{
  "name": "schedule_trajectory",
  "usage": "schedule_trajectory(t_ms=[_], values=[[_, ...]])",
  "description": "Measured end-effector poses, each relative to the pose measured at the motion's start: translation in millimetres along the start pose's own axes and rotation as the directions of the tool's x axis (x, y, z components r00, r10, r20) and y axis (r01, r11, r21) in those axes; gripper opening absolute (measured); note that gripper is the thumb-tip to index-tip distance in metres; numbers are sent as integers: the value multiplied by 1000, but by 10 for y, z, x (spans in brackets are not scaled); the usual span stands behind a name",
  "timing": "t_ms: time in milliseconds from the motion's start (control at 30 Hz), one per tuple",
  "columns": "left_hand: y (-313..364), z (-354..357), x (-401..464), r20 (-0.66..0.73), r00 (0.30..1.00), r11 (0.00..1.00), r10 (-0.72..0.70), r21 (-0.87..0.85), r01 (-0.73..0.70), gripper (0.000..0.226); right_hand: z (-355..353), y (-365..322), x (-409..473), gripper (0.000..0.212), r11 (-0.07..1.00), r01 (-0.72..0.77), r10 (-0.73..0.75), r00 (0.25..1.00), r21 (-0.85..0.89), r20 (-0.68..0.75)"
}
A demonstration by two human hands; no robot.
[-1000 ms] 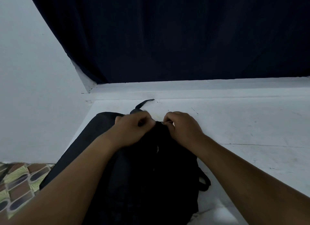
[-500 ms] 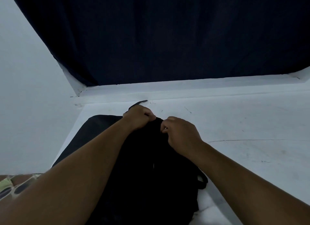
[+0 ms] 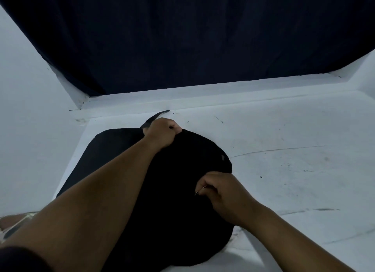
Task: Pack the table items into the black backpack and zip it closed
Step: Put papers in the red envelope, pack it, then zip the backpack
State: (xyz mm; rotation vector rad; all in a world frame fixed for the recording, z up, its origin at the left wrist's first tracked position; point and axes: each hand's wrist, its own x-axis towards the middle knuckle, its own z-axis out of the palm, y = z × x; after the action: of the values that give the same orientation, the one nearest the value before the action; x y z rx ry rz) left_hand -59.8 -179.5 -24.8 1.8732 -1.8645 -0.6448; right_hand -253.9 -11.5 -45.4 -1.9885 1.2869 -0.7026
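Black backpack (image 3: 178, 200) lies on the white tabletop (image 3: 294, 170), under both forearms and between the two hands. Left hand (image 3: 162, 132) sits at the far top edge of the bag, fingers curled tight into the fabric there. A thin black strap (image 3: 155, 117) pokes out just beyond the left hand, toward the dark curtain (image 3: 182, 38). Right hand (image 3: 221, 192) rests on the bag's right side, nearer the body than the left hand and well apart from it. Its thumb and fingers pinch a small metallic zipper pull (image 3: 199, 190) at their tips. A small tag (image 3: 222, 157) shows on the bag between the hands, closer to the right one. The zip line itself is lost in the black fabric — cannot tell how far it is shut.

Against the frame 0.5 s ago: the right hand was then just beside the left hand at the top of the bag; it now sits down the right side, toward the body — the pull has travelled with it. Left hand holds the same top edge as before. More of the rounded top of the bag shows between the hands than earlier.
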Motion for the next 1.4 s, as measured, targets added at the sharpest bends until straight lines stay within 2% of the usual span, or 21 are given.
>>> schedule_trajectory(t_ms=[200,567,667,733,833,933,1067,1267,1400], values=[[-2,93,-27,11,1000,1000,1,25,-2,22,25,-50,-272,18,992,-120,114,981,28,157],[-31,144,-115,-16,997,996,70,65,-69,20,43,-76,-429,13,978,-187,168,968,90,184],[-47,169,-121,-109,992,988,57,149,-40,29,-82,-62,-353,6,979,-176,149,963,105,224],[-86,182,-123,-115,993,966,22,258,9,34,-206,-38,-206,8,981,-135,109,977,141,182],[-115,211,-186,-54,999,924,4,383,17,33,-380,64,171,11,977,-57,58,998,207,4],[-100,220,-228,-69,997,923,28,386,1,25,-478,243,629,16,966,-56,87,990,251,-114],[-85,214,-205,-89,996,936,3,350,29,18,-465,490,1202,21,985,-40,66,986,171,-152],[-46,267,-158,-200,979,943,-50,313,112,19,-214,704,1876,27,997,-32,27,998,73,61],[-82,301,-119,-206,978,941,-41,321,107,21,-122,846,2152,31,999,-26,16,962,30,274]])
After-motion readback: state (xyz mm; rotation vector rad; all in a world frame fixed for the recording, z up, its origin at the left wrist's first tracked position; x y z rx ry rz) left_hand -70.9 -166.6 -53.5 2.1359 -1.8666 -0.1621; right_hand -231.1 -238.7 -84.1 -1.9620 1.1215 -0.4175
